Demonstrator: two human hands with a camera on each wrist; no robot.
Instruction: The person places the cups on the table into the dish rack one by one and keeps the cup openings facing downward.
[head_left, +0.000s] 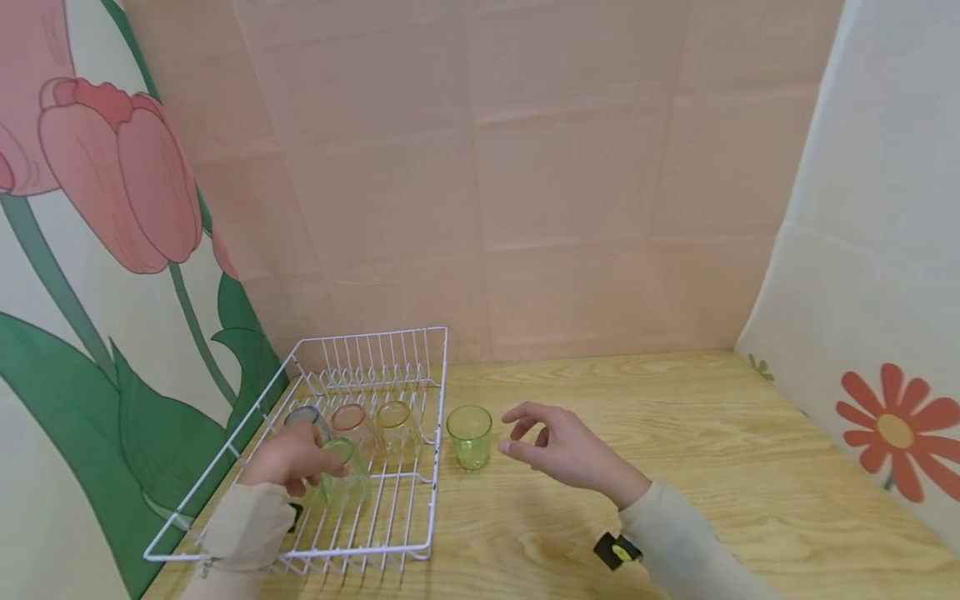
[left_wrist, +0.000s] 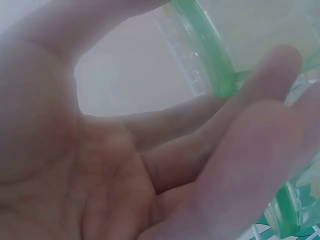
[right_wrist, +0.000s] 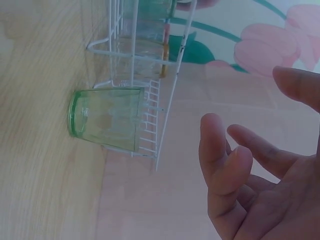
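Observation:
A transparent green glass (head_left: 345, 475) sits in the front part of a white wire dish rack (head_left: 432, 500). My left hand (head_left: 288, 457) holds it from the left, thumb and fingers at its upper end; in the left wrist view the thick green ring of the glass (left_wrist: 215, 55) shows between them. Just right of the rack, a second green glass (head_left: 471, 442) stands upright on the table. My right hand (head_left: 562, 446) hovers beside that glass on its right, fingers loosely bent and holding nothing. A gap separates the fingertips from the glass in the right wrist view.
Behind the held glass, blue (head_left: 303, 415), pink (head_left: 352, 425) and yellow (head_left: 397, 429) glasses sit in a row in the rack. The wooden table (head_left: 675, 433) extends right of the rack. A pink cloth backdrop (head_left: 562, 208) hangs behind, with flower-printed panels at both sides.

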